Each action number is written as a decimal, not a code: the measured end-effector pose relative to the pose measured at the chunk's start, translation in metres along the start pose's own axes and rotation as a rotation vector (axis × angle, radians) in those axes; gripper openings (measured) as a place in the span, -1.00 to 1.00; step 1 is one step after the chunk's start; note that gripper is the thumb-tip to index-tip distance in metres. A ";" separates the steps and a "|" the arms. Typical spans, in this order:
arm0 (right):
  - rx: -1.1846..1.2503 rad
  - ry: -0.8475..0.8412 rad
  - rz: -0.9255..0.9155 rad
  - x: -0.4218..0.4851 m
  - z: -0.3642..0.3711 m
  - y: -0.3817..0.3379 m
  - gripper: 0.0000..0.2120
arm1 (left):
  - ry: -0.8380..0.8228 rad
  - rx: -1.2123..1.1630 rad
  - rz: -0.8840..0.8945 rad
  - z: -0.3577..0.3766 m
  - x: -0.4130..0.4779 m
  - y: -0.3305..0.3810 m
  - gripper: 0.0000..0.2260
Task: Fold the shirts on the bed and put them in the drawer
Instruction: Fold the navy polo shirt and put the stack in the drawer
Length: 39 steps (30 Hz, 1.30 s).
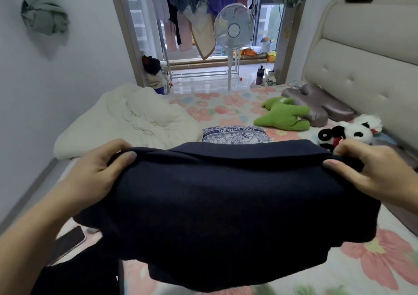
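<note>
Left hand (97,168) at nine o'clock and right hand (366,170) at three each pinch the navy shirt (226,204) — apparently part-folded — stretching it flat above the floral bed (384,260).

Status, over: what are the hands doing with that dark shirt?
Gripping dark navy shirt: left hand, right hand. Shirt held above floral-sheeted bed. Black phone on bed beside left forearm.

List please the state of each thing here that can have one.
Navy shirt: lifted above the bed, held at both ends.
Left hand: grips the shirt.
Right hand: grips the shirt.
Printed cloth: folded, lying on bed.
Phone: screen dark, lying flat.
Duvet: bunched up.
</note>
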State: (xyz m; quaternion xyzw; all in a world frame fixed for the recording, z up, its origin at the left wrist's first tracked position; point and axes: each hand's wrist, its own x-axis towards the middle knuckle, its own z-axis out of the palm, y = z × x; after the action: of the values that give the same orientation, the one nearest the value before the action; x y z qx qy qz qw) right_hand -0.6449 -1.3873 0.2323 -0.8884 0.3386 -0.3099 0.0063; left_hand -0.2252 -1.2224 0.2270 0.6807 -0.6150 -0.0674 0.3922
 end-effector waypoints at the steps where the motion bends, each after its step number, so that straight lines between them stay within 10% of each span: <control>1: 0.030 0.001 0.017 0.000 -0.008 -0.002 -0.62 | -0.027 -0.049 0.010 -0.010 -0.002 0.000 -0.76; 7: 0.169 -0.042 0.033 0.015 -0.021 0.018 -0.92 | -0.298 -0.376 -0.073 -0.031 0.004 0.002 -0.48; 14: -0.083 -0.275 0.093 0.055 0.124 0.086 -0.90 | -0.229 0.240 -0.176 0.082 0.074 -0.083 -0.83; 24: 0.012 -0.465 0.912 -0.117 0.418 0.100 -0.44 | -0.181 0.368 -0.763 0.339 -0.082 -0.264 -0.42; 32: 0.093 -0.589 1.435 -0.302 0.411 0.060 -0.47 | -0.103 0.063 -1.264 0.393 -0.266 -0.223 -0.50; 39: 0.055 -0.762 1.205 -0.340 0.369 0.072 -0.73 | -0.265 0.031 -1.151 0.357 -0.298 -0.229 -0.78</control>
State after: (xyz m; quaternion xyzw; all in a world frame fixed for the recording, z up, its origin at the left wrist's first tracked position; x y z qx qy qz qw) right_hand -0.6800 -1.3105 -0.2670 -0.5928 0.7369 0.0712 0.3169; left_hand -0.3207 -1.1331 -0.2748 0.8965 -0.1912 -0.3448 0.2022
